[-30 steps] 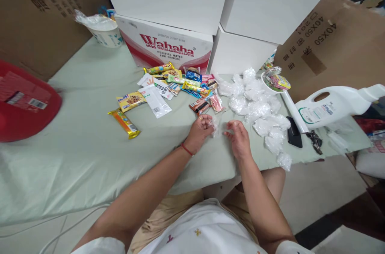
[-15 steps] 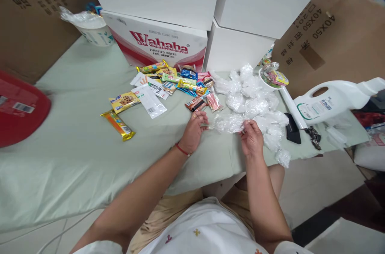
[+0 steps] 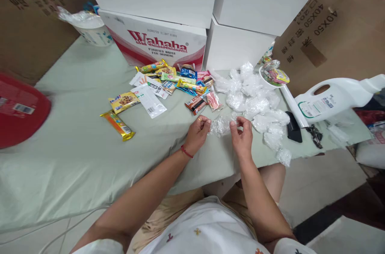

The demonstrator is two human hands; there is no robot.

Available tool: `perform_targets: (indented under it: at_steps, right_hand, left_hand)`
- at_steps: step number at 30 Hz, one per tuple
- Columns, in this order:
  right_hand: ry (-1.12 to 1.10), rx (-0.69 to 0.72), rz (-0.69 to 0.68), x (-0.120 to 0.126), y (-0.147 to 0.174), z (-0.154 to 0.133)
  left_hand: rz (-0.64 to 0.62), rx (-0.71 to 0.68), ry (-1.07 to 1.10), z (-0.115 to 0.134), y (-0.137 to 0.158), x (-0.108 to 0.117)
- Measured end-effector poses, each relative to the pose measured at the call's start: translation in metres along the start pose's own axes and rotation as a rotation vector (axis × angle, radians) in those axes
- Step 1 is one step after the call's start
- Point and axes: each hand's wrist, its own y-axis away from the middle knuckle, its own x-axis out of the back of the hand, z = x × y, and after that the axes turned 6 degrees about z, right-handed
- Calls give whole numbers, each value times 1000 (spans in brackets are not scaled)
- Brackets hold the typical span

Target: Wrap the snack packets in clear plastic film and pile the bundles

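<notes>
A crumpled piece of clear plastic film is stretched between my two hands, just above the table's front part. My left hand, with a red cord on its wrist, pinches the film's left end. The right end is pinched between thumb and fingers of my right hand. Just beyond lie several wrapped snacks, among them a brown packet and a pink one. A heap of crumpled clear plastic bundles spreads to the right of my right hand.
White boxes and a Wahaha carton stand along the back. On the right are a paper bowl of snacks, a white roll, a black phone, keys and a white jug. A red object is at left.
The film has moved a little left and nearer to me, bunched shorter. My right hand has come left, closer to my left hand, whose fingers have closed on the film.
</notes>
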Motion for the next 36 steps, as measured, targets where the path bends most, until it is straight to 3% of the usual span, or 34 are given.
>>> perform_targets:
  at_steps: [3,4,5,7,10,12,15,18,20,22,25,27,31,36]
  right_hand:
    - [234,226,269,-1,7,-9]
    - [286,281,301,-2,8,-10]
    - [324,322,269,-4,8,-10]
    - [394,346,80,-10,6,-6]
    - [507,222,-178,-23,-3,6]
    - [483,148,-241,-26,-8,14]
    - [279,239,-299,-22,-9,12]
    - [80,321,-338,-14,-5,4]
    - [-39,232,-298,-11,-2,3]
    - [-205,16,-180,-9,-1,10]
    - [-502,-399,-23,-6,-4,25]
    - [-623,-590,-37,-1,-6,29]
    - [-685,-657,-139,11,-9,20]
    - [-612,-711,-332,16,-11,10]
  left_hand:
    - [19,8,-5,-3,-1,0]
    - [8,16,-14,-4,-1,0]
    - [-7,20,-21,-4,-1,0]
    - [-27,18,-24,-5,0,-1]
    - [-2,18,-15,-5,0,-1]
    - [87,4,-10,-4,-1,-1]
    - [167,-6,-38,-3,-3,1]
    - [-8,47,-114,-3,-4,2]
    - [-156,96,-106,-3,-4,2]
    - [-212,135,-8,-2,-4,3]
    - [-135,165,189,2,-6,5]
    - [-83,167,273,5,-8,7]
    - [-108,173,385,9,-6,6]
    - [-162,288,511,7,-6,5]
